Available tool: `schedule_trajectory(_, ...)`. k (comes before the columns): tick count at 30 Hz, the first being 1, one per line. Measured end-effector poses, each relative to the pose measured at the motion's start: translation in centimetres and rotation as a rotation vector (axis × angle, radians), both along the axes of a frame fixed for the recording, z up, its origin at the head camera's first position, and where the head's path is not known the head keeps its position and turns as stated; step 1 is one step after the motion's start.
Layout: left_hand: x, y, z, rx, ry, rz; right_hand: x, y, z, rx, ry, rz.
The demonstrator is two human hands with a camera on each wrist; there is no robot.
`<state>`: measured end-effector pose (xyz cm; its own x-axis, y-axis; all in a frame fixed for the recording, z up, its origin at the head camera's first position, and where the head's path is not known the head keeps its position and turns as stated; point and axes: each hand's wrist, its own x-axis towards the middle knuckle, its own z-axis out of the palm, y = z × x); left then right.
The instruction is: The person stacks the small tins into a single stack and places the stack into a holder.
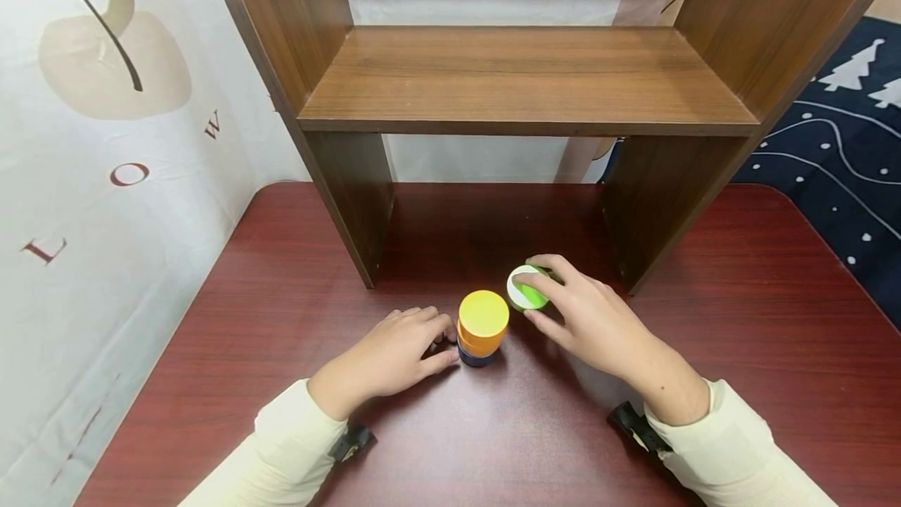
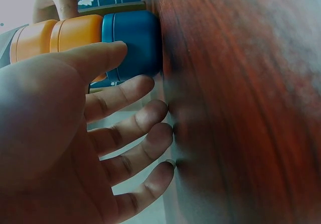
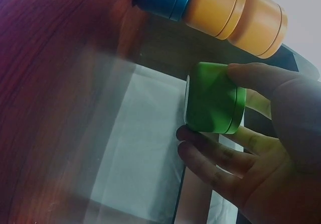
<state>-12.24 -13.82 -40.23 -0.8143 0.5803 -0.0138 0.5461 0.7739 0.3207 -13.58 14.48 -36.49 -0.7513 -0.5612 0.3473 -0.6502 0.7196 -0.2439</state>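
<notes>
Two orange round containers stand stacked on a blue container (image 2: 133, 45), with the topmost orange container (image 1: 483, 314) showing a yellow-orange top from above. My left hand (image 1: 401, 354) rests low on the table at the left of this stack. Its thumb and index fingertips are right at the blue container's side, the other fingers loosely bent with their tips at the tabletop. On the stack's far right side, my right hand (image 1: 580, 318) grips a green container (image 3: 213, 98) with a white face between thumb and fingers. It is held above the table, apart from the stack.
A brown wooden shelf unit (image 1: 528, 80) stands at the back of the dark red table (image 1: 232, 350), its side panels either side of the work area. Printed cloths hang left (image 1: 141, 257) and right (image 1: 838, 155). Small black devices sit at both wrists.
</notes>
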Motion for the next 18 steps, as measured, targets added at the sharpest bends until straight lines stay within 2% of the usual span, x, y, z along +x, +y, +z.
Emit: schedule_trajectory(18, 0.01, -0.01, 0.05, -0.003, 0.003, -0.003, -0.01, 0.01, 0.14, -0.004, 0.02, -0.004)
